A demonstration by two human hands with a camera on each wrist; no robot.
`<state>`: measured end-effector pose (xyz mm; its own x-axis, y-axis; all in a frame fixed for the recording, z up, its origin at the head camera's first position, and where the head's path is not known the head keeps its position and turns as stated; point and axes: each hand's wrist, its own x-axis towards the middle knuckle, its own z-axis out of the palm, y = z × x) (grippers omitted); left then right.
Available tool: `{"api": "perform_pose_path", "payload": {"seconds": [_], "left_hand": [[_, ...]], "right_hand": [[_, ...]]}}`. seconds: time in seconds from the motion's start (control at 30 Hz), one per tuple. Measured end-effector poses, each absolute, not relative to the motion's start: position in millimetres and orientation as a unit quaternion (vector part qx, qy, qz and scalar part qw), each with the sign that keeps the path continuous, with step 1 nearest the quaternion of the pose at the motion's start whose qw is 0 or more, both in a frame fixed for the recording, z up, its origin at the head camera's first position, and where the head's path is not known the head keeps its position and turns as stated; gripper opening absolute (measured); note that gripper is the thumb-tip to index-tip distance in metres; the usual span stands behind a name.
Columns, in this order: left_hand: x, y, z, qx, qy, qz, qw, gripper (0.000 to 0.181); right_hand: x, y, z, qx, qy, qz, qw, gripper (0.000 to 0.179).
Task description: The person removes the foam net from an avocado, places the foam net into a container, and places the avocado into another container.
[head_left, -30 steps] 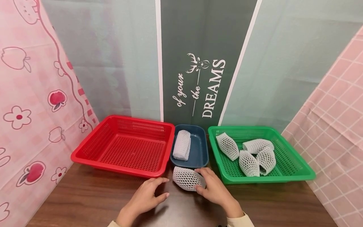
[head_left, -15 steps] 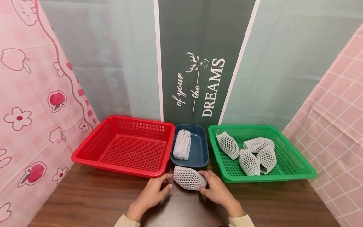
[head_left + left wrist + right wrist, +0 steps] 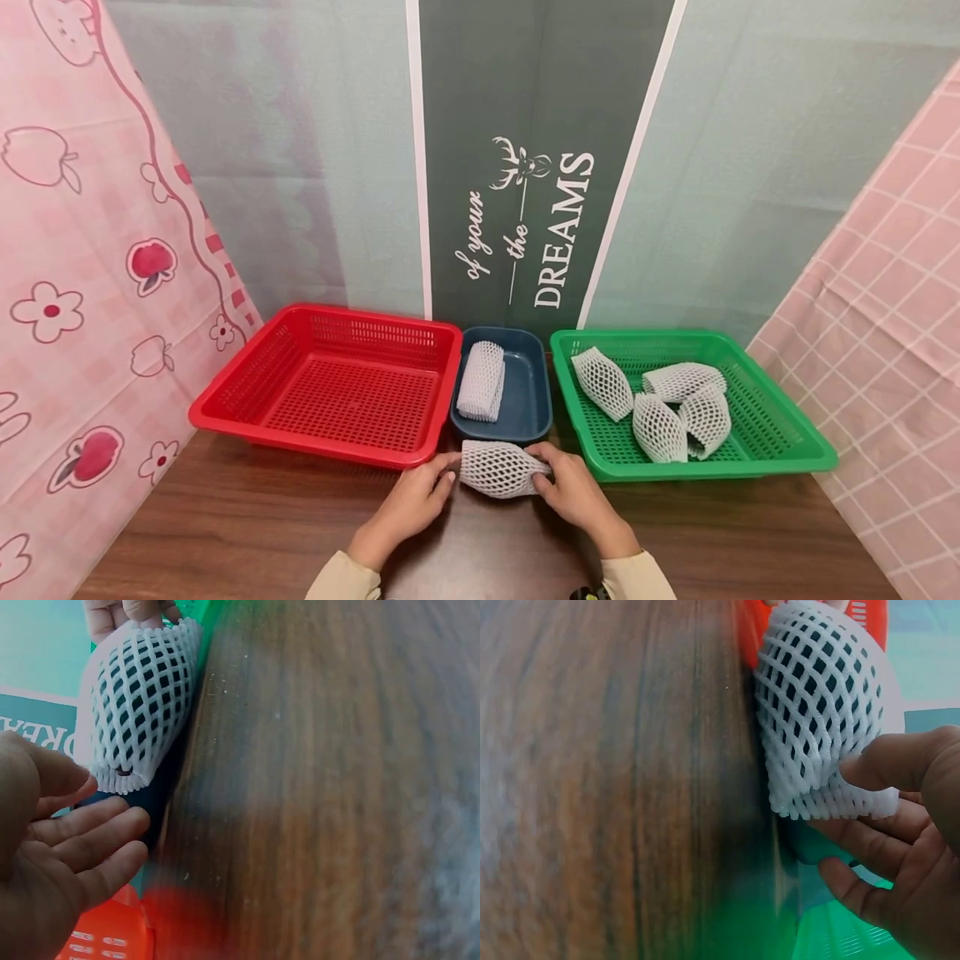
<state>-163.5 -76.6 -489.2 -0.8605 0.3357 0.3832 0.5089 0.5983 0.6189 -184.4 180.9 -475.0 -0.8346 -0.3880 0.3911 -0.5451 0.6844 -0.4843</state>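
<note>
A white foam fruit net (image 3: 501, 469), bulging in the middle, is between my hands just in front of the blue tray (image 3: 545, 400). Darkness shows through its mesh; what is inside cannot be told. My right hand (image 3: 577, 497) pinches its right end; in the right wrist view the thumb (image 3: 885, 761) presses the mesh with fingers beneath. At the left end, my left hand (image 3: 408, 504) has its index fingertip at the net's rim, thumb apart. The left wrist view shows the other left fingers (image 3: 101, 836) extended and loose. Flat white foam nets (image 3: 482, 381) lie stacked in the tray.
A red basket (image 3: 322, 450) stands left of the tray. To the right, a green basket (image 3: 705, 471) holds several bulging foam nets (image 3: 660, 429). All stand on a brown wooden table (image 3: 247, 517), with a curtain (image 3: 360, 167) behind.
My left hand has moved right and forward to the net's left end. The right hand has closed from loosely touching to pinching the right end, which now looks narrower.
</note>
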Motion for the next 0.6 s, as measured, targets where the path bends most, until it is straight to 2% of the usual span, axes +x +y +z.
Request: {"api": "perform_pose_path", "payload": {"seconds": [0.1,0.33,0.43,0.6], "left_hand": [[-164.4,-75.3,-492.4,-0.243,-0.878,-0.390,0.133,0.024],[-166.6,-72.9,-498.7,-0.279,-0.838,-0.434,0.176,0.027],[-166.4,-72.2,-498.5,-0.277,-0.843,-0.430,0.167,0.024],[-166.4,-70.8,-494.8,-0.256,-0.863,-0.419,0.120,0.026]], "right_hand": [[-185.8,180.5,-475.1,0.255,-0.909,0.299,0.140,0.031],[-188.2,179.2,-473.6,0.252,-0.911,0.292,0.149,0.028],[-188.4,178.0,-472.7,0.246,-0.911,0.298,0.143,0.027],[-188.2,176.6,-471.4,0.228,-0.917,0.304,0.122,0.027]]}}
